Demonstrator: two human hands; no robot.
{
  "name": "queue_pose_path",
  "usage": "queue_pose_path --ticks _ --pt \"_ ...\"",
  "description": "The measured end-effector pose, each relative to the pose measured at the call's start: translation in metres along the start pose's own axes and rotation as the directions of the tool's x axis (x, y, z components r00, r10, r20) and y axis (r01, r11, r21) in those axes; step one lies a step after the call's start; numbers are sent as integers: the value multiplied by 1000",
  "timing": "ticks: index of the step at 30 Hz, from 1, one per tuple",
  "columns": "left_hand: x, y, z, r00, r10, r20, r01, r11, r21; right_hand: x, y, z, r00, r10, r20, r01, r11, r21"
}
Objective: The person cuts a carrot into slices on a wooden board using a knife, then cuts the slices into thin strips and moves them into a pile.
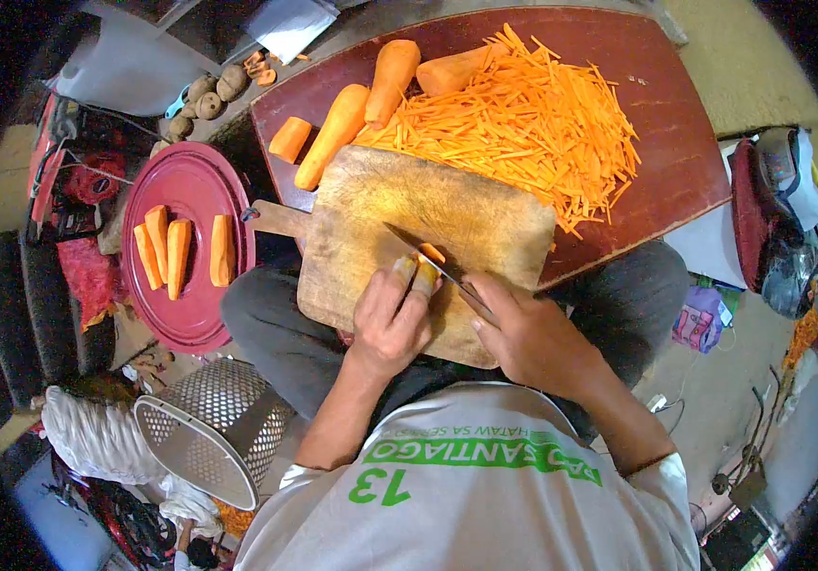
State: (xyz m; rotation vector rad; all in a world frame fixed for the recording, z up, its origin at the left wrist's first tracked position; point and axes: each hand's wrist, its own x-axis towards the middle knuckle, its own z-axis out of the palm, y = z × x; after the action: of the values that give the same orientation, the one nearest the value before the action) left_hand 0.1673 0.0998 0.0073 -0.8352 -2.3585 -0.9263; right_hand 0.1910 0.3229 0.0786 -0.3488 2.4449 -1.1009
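A wooden cutting board lies across my lap and the edge of the red table. My right hand is closed round the handle of a knife, its blade pointing up and left over the board. Against the blade is a small orange carrot piece. My left hand has its fingers bent and pressed together at the blade, with yellowish coverings on the fingertips; what they hold is mostly hidden. Beyond the board lies a large pile of carrot strips, beside whole peeled carrots.
The red table extends beyond the board. At the left, a red lid or tray bears several carrots. A perforated basket lies tilted at lower left. Brown round vegetables sit at upper left. A purple bag is at right.
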Motion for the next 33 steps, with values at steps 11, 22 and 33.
queue_pose_path --ticks 11,22,33 --pt "-8 -5 1 999 40 0 -40 999 -24 -39 -36 -36 996 78 30 -80 995 58" --pt "-4 -5 -4 998 67 21 -67 998 -6 -48 -31 -29 997 74 35 -75 996 54" --pt "-4 -2 -4 999 38 -1 -38 999 -29 -7 7 9 984 -126 -128 133 990 43"
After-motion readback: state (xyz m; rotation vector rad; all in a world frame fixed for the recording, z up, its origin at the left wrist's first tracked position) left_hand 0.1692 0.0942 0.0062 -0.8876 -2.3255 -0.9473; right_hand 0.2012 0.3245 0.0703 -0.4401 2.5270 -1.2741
